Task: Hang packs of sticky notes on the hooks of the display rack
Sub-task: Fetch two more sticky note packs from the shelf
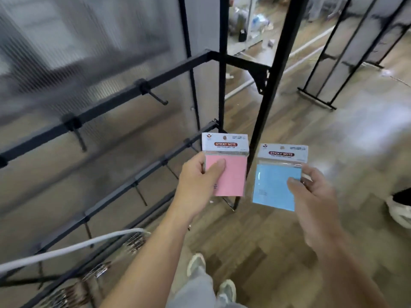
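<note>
While I am standing at the black display rack (106,102), my left hand (198,185) is pinching a pink sticky-note pack (231,174) at its left edge, thumb on the front. My right hand (315,194) is gripping a blue pack (271,187) by its right side. Both packs are hovering right of the rack's bare hooks (156,97), touching none. A black upright post (266,103) is rising behind the gap between them. A white cable (66,250) is crossing the lower rails.

Black display rack (111,100) with hooks (156,97) stands on wooden floor (255,252)
</note>
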The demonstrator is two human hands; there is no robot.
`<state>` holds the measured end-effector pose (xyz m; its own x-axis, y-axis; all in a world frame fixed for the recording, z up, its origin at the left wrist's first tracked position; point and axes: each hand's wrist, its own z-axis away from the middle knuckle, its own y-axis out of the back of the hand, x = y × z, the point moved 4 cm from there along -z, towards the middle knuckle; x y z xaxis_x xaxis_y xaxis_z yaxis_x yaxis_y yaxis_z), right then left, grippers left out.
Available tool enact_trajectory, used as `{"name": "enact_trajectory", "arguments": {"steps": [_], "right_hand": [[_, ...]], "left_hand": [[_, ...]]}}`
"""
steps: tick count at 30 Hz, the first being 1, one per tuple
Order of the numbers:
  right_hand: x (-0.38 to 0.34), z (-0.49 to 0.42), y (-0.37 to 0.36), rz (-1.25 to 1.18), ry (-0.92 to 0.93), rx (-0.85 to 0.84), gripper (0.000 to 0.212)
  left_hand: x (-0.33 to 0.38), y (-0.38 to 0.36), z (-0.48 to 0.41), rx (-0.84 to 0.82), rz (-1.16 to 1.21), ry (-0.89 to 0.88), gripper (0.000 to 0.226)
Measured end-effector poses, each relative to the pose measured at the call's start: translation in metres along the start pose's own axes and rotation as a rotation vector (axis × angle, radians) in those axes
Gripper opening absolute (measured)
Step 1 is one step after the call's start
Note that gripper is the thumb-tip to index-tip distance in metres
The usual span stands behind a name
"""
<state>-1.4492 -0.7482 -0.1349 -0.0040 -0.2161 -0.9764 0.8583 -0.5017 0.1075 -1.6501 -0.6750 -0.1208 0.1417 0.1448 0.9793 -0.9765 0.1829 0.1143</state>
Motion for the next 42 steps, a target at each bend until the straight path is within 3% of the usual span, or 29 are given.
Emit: {"name": "enact_trajectory", "arguments": {"steps": [11,15,19,22,30,42], "right_hand": [[-0.008,-0.152,0.124,-0.001,-0.034,0.324,0.022],[-0.025,-0.211,0.160,-0.006,-0.043,0.395,0.025],[-0.029,-0.269,0.191,-0.008,-0.041,0.424,0.033],[-0.023,-0.321,0.217,-0.041,-0.038,0.422,0.027],[-0.028,-0.492,0.316,-0.087,-0.008,0.391,0.028],[-0.076,-0.698,0.485,-0.086,-0.003,0.460,0.027]], "left_hand": [[0.011,-0.200,-0.144,-0.284,-0.038,0.040,0.017],[0.029,-0.259,-0.199,-0.303,0.001,0.047,0.022],[0.047,-0.315,-0.246,-0.298,0.051,0.057,0.025],[0.052,-0.354,-0.283,-0.268,0.065,0.072,0.012],[0.090,-0.490,-0.404,-0.203,0.078,0.063,0.016],[0.164,-0.722,-0.564,-0.275,0.124,0.027,0.014]]}}
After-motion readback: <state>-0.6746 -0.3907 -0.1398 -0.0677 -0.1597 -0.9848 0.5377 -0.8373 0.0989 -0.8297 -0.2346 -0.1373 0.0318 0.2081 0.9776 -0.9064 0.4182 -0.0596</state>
